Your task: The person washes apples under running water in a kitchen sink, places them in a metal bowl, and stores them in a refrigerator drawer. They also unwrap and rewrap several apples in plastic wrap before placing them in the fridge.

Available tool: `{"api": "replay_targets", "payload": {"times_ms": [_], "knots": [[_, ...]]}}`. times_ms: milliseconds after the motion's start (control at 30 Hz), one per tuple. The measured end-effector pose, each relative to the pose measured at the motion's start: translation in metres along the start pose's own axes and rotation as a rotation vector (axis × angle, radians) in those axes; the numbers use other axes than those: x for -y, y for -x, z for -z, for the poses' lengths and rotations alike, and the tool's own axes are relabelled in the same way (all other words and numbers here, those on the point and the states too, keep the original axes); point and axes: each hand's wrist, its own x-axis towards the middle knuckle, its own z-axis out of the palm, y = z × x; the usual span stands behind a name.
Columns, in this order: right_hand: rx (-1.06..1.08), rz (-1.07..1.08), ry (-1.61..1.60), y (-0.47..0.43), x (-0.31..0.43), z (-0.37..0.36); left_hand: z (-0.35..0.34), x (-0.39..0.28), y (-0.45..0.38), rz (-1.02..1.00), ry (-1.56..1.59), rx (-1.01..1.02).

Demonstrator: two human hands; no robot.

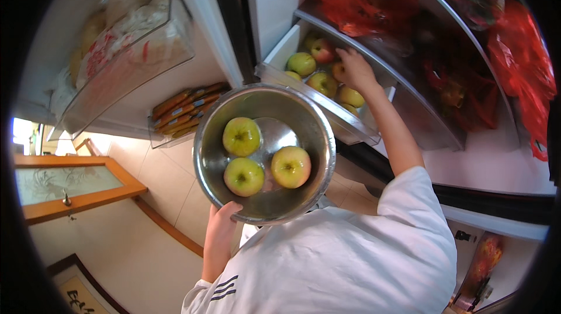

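My left hand (224, 217) grips the lower rim of a stainless steel bowl (280, 215), thumb over the edge. Inside lie three yellow-green apples: one at the upper left (241, 136), one at the lower left (244, 177) and one at the right (291, 167). My right hand (356, 67) reaches into a pulled-out refrigerator drawer (280, 46) and touches or nearly touches a reddish apple (339, 71); its fingers partly hide that fruit, so a grip cannot be told. Several more apples lie in the drawer, among them a red one (323, 50) and a green one (301, 64).
The open refrigerator door (210, 51) at the left has bins holding plastic bags (122, 42) and orange packets (186, 110). Shelves above the drawer carry red plastic bags (517, 64). A wood-framed glass door (79, 182) stands at the far left over a tiled floor (168, 182).
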Motion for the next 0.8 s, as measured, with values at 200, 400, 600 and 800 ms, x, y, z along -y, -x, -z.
{"api": "replay_targets", "payload": {"times_ms": [200,400,600,800], "knots": [[0.378,0.434,-0.449,0.089,0.162,0.111,-0.002,-0.002,-0.009,0.036,0.009,0.026],[0.866,0.66,-0.106,0.089,0.187,0.085,-0.008,-0.003,-0.011,0.022,-0.072,0.012],[0.051,0.193,-0.66,0.091,0.145,0.164,0.019,0.007,-0.012,0.153,0.121,-0.028],[0.069,-0.129,-0.128,0.07,0.027,0.096,0.026,0.009,-0.023,0.123,-0.038,-0.056]]}}
